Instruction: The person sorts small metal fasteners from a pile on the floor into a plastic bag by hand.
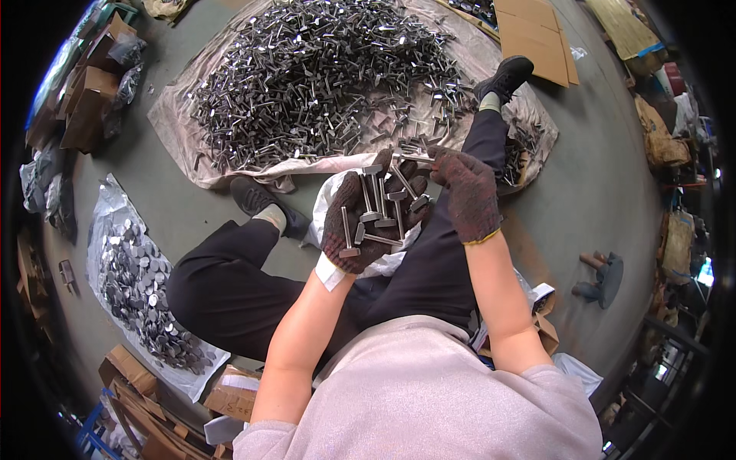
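our left grip [373,229] lies cupped open under loose t-head bolts [396,196] – probably stiff, dense, slick metal, best taken by the shank [400,218] – while our right grip [469,195] pinches another bolt [418,158] beside the left fingertips

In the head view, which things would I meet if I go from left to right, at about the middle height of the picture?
Pile of round metal discs → gloved left hand with T-shaped metal bolts on its palm → gloved right hand → small round stool-like object.
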Demonstrator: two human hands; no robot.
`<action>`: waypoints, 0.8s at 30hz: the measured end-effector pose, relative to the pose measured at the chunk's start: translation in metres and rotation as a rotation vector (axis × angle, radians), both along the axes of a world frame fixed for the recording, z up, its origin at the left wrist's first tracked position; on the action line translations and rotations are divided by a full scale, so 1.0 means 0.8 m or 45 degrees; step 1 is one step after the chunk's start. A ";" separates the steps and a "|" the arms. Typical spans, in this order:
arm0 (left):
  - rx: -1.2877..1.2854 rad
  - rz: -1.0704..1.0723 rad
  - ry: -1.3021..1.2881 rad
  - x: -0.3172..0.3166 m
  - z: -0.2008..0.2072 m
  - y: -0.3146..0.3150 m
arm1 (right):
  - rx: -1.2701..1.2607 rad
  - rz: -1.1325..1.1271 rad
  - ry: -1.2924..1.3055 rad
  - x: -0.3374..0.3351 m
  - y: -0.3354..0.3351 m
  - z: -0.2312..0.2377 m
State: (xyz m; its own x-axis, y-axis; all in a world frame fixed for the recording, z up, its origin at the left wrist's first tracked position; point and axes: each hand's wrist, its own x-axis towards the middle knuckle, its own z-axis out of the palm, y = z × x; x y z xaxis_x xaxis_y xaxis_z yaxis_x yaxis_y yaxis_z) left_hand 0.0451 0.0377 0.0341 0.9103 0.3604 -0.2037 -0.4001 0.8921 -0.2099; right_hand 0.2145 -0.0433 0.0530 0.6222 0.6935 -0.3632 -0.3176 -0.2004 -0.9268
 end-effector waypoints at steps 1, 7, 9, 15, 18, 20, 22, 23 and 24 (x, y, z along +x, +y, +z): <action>0.005 0.008 0.021 0.000 0.000 0.001 | -0.017 -0.002 -0.082 -0.013 0.000 0.005; 0.033 0.022 0.012 -0.001 -0.002 0.001 | -0.089 0.101 -0.616 -0.034 -0.010 -0.001; 0.048 0.023 0.005 -0.004 -0.006 0.002 | -0.008 0.185 -0.834 -0.037 -0.012 0.005; 0.022 0.006 -0.039 -0.005 -0.005 0.000 | -0.098 0.234 -0.927 -0.028 -0.013 0.013; 0.040 0.002 -0.027 -0.007 -0.004 0.000 | -0.115 0.263 -0.846 -0.027 -0.012 0.016; 0.045 -0.003 -0.009 -0.007 -0.005 -0.001 | -0.101 0.298 -0.904 -0.027 -0.013 0.016; 0.095 0.009 0.052 -0.008 -0.005 -0.002 | -0.084 0.338 -0.959 -0.027 -0.012 0.016; 0.095 0.013 0.056 -0.009 -0.006 -0.002 | -0.074 0.355 -1.032 -0.028 -0.012 0.018; 0.080 0.008 0.035 -0.011 -0.007 -0.001 | -0.063 0.372 -1.105 -0.029 -0.011 0.019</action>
State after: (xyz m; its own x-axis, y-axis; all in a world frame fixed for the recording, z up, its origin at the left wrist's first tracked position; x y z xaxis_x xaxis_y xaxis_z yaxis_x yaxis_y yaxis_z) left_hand 0.0363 0.0365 0.0284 0.9022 0.3792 -0.2056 -0.4109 0.9005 -0.1420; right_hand 0.1917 -0.0522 0.0685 0.4932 0.8621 0.1162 0.5556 -0.2094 -0.8046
